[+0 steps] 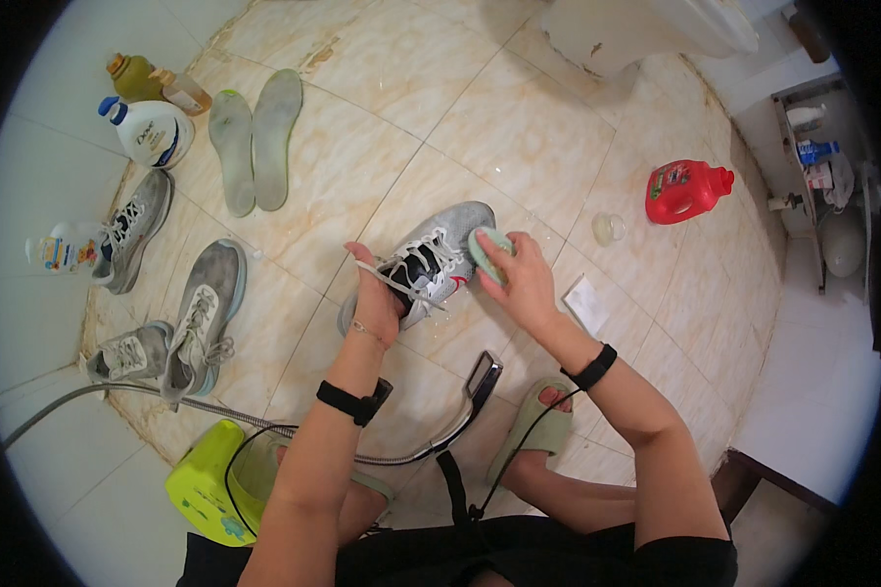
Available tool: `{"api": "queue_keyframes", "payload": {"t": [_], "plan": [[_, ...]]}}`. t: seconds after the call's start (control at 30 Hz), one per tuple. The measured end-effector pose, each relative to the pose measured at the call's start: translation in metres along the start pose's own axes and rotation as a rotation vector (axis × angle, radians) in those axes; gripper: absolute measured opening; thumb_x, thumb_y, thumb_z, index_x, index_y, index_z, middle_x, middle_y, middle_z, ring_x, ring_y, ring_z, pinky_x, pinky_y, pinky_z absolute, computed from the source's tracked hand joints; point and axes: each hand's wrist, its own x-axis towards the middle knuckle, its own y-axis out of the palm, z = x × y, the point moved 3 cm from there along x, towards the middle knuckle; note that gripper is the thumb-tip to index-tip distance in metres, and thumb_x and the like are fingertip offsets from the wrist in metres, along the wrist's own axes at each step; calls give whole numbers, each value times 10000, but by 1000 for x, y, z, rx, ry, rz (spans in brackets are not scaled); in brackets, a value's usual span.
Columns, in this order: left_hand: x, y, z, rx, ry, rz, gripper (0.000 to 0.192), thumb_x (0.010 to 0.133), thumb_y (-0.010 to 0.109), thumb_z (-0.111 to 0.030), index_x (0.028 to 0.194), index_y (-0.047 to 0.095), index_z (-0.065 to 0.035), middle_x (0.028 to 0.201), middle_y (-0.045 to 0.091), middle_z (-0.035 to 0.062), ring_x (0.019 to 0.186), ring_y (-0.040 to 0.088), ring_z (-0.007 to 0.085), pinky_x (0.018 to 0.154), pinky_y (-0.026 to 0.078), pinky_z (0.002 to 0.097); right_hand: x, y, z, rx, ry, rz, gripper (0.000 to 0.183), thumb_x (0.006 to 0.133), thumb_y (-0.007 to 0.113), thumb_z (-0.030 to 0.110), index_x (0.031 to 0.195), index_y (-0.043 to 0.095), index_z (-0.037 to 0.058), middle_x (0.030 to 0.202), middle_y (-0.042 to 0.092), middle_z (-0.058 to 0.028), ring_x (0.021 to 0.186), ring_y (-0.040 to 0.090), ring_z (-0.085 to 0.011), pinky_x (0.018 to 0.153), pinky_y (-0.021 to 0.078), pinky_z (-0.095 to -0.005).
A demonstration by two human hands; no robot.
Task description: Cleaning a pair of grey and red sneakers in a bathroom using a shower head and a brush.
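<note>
A grey sneaker (440,249) with white laces and a black tongue is in the middle of the view, its toe pointing up and right. My left hand (379,301) holds it at the heel opening, the fingers inside the shoe and hidden, the thumb sticking out. In my right hand (521,282) is a pale green scrubbing brush (490,255), pressed against the side of the toe. The brush's bristles are hidden from me. White specks, perhaps suds or drops, dot the tiles around the toe.
Other sneakers (209,315) stand at left, with two insoles (277,139) and a Dove pump bottle (154,132) beyond. A shower head (483,378) on a metal hose lies before my feet, near a lime plastic stool (205,491). Rightward are a red detergent bottle (679,192), a small clear cup (608,229) and a white block (587,304).
</note>
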Motion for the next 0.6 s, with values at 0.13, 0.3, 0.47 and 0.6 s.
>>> {"api": "queue_keyframes", "payload": {"t": [0.13,0.3,0.47,0.6], "plan": [[3,-6,2,-57,5,61,1158,690,207,-881,1287,412,90,1292,498,178,1173,500,282,996,395,391,-10,7,14,84,-118,74,516,712,692,215,1213,576,188,1041,519,-174,919,529,-341,764,473,-400],[3,-1,2,-7,5,-1,1157,690,209,-881,1290,411,87,1307,484,177,1185,489,285,1008,383,390,3,-8,-4,-105,-46,9,523,708,690,203,1217,571,195,1051,507,-181,919,525,-341,761,471,-401],[5,-6,4,-17,4,44,1152,691,208,-881,1293,412,79,1303,491,173,1181,494,285,1006,387,391,-4,1,10,-6,-188,70,519,716,687,207,1221,568,195,1059,507,-188,921,525,-342,764,474,-402],[1,2,0,0,17,5,1136,695,217,-878,1283,427,72,1286,508,167,1166,505,282,990,404,393,3,-8,1,-81,-60,41,528,701,700,202,1214,574,198,1045,509,-175,909,528,-335,764,475,-399]]}}
